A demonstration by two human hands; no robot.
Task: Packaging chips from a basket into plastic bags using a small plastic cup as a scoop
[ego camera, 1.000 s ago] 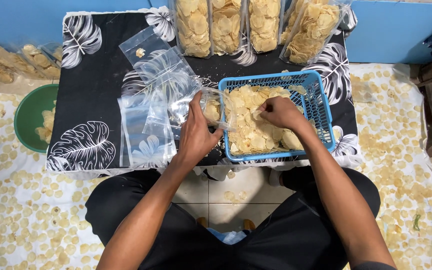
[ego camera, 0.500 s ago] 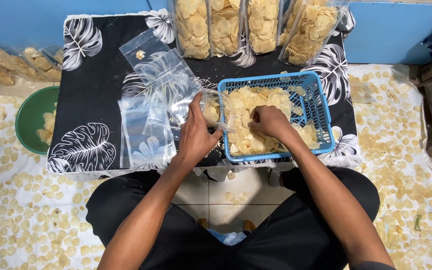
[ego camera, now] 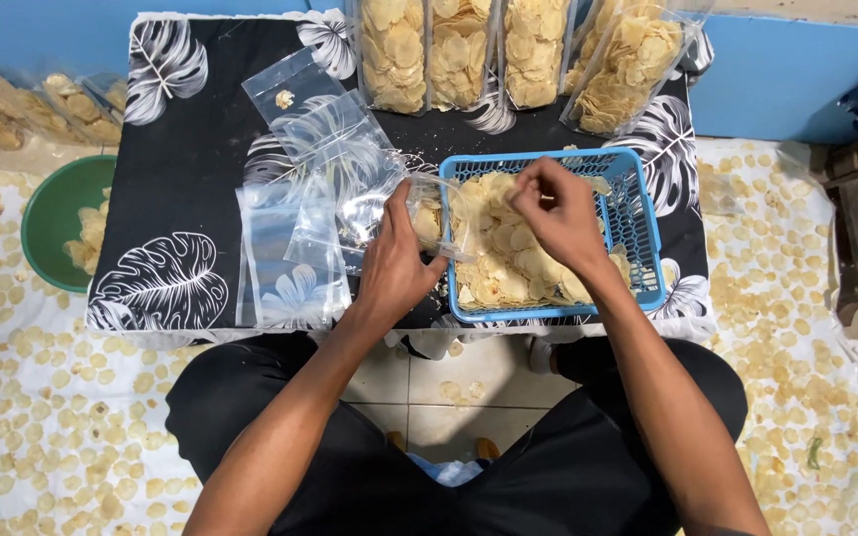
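Right hand [ego camera: 558,213] now lifted above blue basket [ego camera: 638,233], fingers pinched on chips; left hand [ego camera: 394,263] gripping clear bag [ego camera: 429,213].

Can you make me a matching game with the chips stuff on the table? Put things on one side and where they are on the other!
Things:
1. blue basket
2. green bowl
3. filled chip bags
4. empty clear bags

Places:
A. on the floor, left of the table
B. standing in a row at the table's far edge
C. lying flat on the cloth, left of the left hand
D. under the right hand

Pairs: 1-D, 2-A, 3-B, 4-C
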